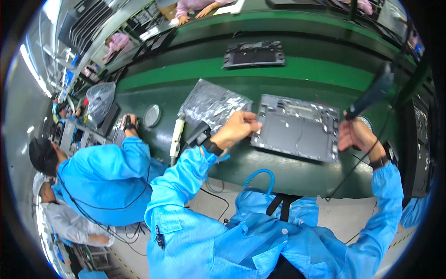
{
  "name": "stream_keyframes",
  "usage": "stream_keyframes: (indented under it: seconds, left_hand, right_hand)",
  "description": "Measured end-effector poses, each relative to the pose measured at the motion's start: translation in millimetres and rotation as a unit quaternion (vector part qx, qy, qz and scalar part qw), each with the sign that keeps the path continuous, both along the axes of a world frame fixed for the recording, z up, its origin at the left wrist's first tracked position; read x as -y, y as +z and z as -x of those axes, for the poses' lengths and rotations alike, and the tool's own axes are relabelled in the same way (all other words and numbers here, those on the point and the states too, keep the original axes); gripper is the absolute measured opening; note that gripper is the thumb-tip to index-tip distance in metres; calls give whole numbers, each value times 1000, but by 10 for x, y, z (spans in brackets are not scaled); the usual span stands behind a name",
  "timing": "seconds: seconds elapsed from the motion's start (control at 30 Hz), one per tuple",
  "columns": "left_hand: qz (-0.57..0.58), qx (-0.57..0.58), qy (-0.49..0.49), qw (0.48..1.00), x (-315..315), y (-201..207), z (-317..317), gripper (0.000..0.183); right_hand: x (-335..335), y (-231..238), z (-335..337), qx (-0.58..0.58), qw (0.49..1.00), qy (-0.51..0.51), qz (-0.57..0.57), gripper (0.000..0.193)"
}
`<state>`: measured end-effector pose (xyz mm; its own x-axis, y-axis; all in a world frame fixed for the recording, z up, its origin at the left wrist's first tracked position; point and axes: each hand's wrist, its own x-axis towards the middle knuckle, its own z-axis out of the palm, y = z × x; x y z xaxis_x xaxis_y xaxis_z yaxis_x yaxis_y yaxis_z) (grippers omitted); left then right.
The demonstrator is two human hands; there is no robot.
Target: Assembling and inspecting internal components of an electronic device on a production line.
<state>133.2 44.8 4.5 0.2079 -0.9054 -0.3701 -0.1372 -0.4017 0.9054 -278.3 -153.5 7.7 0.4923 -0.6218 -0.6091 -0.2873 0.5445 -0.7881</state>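
A dark grey laptop base (297,128), its inside exposed, lies in front of me on the green bench. My left hand (237,129) is at its left edge, thumb and fingers closed on the rim near the corner. At the right edge is my right hand (355,135), fingers stretched out along the side and slightly blurred. A dark powered screwdriver (374,88) slants down from the upper right, its lower end by my right thumb. Whether that hand touches the screwdriver I cannot tell. Behind the hand, a round dish (365,122) is partly hidden.
A crumpled clear plastic bag (211,104) lies beyond my left hand. Beside my left wrist are a white handheld tool (177,137) and a dark block (199,135). Another laptop base (254,55) sits farther back. A co-worker in blue (104,181) works at left. A round lid (152,115) lies between us.
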Motion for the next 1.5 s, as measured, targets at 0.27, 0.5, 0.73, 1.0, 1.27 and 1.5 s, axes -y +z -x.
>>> stream_keyframes:
  seconds: [0.27, 0.5, 0.73, 1.0, 1.27, 1.5]
  left_hand:
    - [99, 217, -3, 971, -685, 115, 213, 42]
    - [252, 509, -159, 808, -216, 62, -471, 17]
    - [240, 485, -185, 820, -34, -57, -653, 12]
    - [354, 446, -94, 817, 126, -40, -578, 8]
    - [146, -17, -211, 966, 124, 360, 849, 13]
    - [58, -161, -254, 952, 289, 232, 1377, 22]
  right_hand:
    - [-1042, -7, 156, 49, 998, -31, -23, 59]
    - [-1226, -174, 193, -41, 946, -20, 321, 29]
    - [-1316, -10, 27, -4, 948, -5, 319, 29]
    - [-1253, 172, -217, 49, 940, 46, 334, 24]
    - [-1344, 298, -537, 66, 748, 83, 655, 29]
    - [-1457, 73, -302, 30, 709, 39, 704, 33]
